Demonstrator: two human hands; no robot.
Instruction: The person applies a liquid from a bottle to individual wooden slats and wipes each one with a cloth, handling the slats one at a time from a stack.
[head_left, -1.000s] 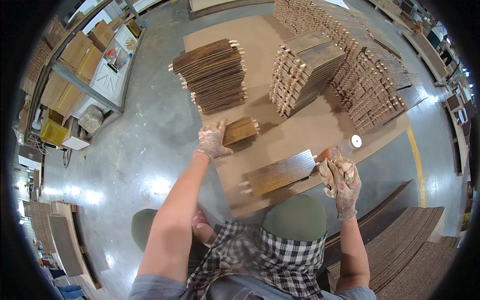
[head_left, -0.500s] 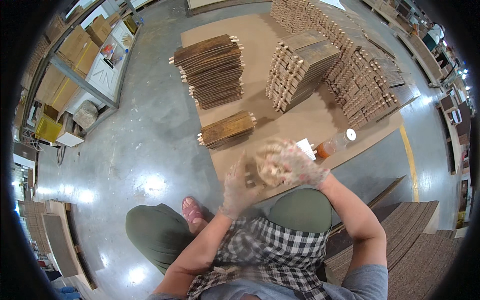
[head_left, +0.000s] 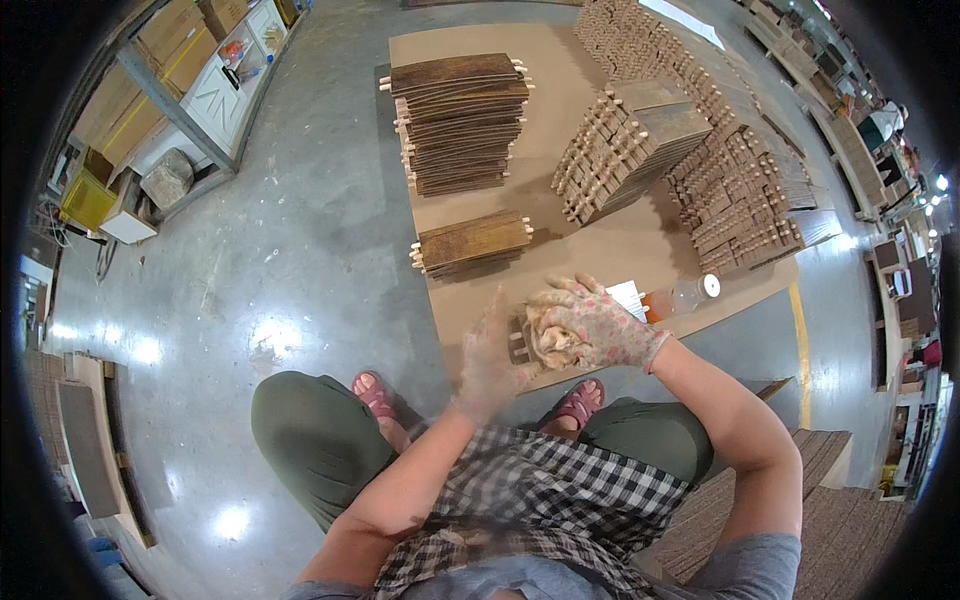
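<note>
My right hand (head_left: 605,325), in a pale flower-patterned glove, grips a crumpled tan cloth (head_left: 557,338) with its fingers bent over it. Just left of the cloth, my gloved left hand (head_left: 490,352) has its fingers stretched out and thumb apart. Between the two hands shows the end of a small wooden piece with light pegs (head_left: 518,340); the cloth and right hand hide the rest. Beyond the left hand lies a short stack of brown pegged boards (head_left: 474,244).
A taller stack of pegged boards (head_left: 460,125) stands farther back on the brown sheet-covered surface (head_left: 560,265). At right are another stack (head_left: 635,140) and a long row of boards (head_left: 740,190). A clear bottle with orange liquid (head_left: 680,298) lies beside white paper (head_left: 627,298).
The view has shifted, and both of my feet now show below the surface edge. My right hand stays on the cloth, its fingers now more spread; my left hand remains beside it.
</note>
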